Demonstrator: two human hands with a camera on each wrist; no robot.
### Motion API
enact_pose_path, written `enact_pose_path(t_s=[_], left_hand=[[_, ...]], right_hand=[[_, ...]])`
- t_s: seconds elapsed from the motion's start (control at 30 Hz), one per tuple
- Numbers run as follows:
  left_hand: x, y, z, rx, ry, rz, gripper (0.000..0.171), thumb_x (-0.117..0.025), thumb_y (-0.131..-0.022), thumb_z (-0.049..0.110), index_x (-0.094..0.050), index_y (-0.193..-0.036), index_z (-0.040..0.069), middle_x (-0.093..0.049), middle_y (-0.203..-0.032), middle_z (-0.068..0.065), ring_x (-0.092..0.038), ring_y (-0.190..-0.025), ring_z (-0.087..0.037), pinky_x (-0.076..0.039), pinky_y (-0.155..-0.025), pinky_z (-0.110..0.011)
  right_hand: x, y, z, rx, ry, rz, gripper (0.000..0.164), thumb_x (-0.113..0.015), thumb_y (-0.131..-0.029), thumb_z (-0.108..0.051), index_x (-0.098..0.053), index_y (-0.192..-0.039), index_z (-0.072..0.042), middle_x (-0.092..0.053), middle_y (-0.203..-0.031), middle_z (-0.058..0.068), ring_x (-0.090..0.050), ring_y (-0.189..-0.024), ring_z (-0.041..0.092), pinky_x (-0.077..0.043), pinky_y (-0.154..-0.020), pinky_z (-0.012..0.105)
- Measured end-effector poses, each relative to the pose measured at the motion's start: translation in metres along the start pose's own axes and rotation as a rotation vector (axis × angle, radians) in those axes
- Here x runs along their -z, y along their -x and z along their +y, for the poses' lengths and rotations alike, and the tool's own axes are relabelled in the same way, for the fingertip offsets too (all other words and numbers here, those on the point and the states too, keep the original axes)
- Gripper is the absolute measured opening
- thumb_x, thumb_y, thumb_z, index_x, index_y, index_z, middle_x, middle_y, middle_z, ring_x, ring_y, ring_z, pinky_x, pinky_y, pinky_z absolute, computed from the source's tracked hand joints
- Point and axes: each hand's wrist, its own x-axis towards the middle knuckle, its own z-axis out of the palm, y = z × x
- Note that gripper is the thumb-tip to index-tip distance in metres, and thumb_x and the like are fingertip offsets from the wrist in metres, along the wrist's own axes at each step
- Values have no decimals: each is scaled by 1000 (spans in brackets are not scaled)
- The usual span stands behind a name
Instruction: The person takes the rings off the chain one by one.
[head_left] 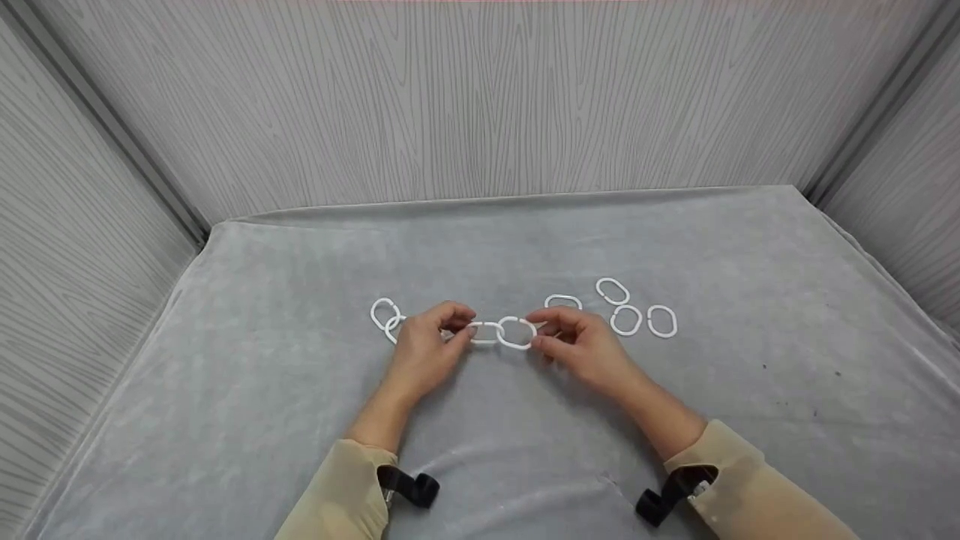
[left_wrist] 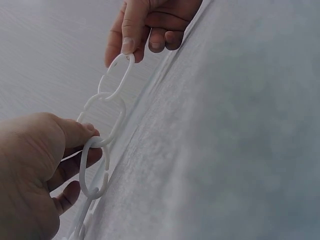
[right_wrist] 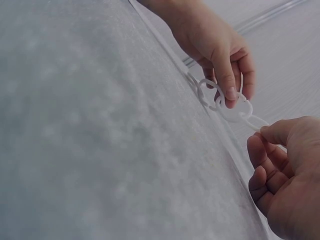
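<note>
A chain of white oval plastic links runs between the hands in the head view. My left hand [head_left: 426, 351] pinches one link [head_left: 486, 343] of it between thumb and fingers. The end link [head_left: 516, 347] hooks through that one, and my right hand [head_left: 589, 351] pinches its right side with thumb and index finger. More joined links [head_left: 384, 301] trail out left of my left hand, partly hidden behind it. In the left wrist view the chain's lower links [left_wrist: 82, 177] hang below the left thumb. The right wrist view shows both hands holding the chain [right_wrist: 231, 120].
Several loose white links lie beyond and right of my right hand, among them one link [head_left: 562, 297] partly behind it and another link [head_left: 674, 321] farthest right. Grey cloth [head_left: 495, 465] covers the table. Wood-grain panels [head_left: 480, 105] stand at the back and sides.
</note>
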Motion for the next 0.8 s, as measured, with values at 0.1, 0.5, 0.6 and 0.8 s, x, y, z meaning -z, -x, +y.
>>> enact_pose_path(t_s=[0.1, 0.5, 0.6, 0.8], left_hand=[[0, 0, 0, 1, -6, 7, 6, -80, -92, 4, -76, -97, 5, -77, -88, -1, -72, -85, -17, -56, -81, -49], [0, 1, 0, 2, -1, 11, 3, -80, -92, 6, -78, -95, 6, -76, -88, -1, -70, -84, -17, -56, -81, -48], [0, 0, 0, 6, 2, 5, 4, -80, -92, 4, -78, -95, 7, -77, -88, -1, -70, -85, -16, -56, -81, -48], [-1, 0, 0, 7, 11, 5, 5, -80, -92, 4, -79, -93, 9, -76, -87, 1, -69, -83, -14, -55, -79, -48]], right_hand=[[0, 0, 0, -2, 9, 4, 29, -74, -95, 1, -73, -124, 1, -72, -90, 23, -64, -68, 17, -50, -62, 22], [0, 0, 0, -3, 22, 2, 28, -75, -96, -1, -73, -124, 0, -73, -89, 17, -63, -67, 15, -49, -60, 22], [0, 0, 0, -6, 20, 2, 28, -74, -95, -1, -73, -124, 1, -72, -88, 16, -63, -67, 14, -49, -60, 22], [0, 1, -1, -19, 23, 4, 29, -74, -94, 1, -73, -123, 1, -70, -86, 16, -62, -67, 13, -49, -62, 21]])
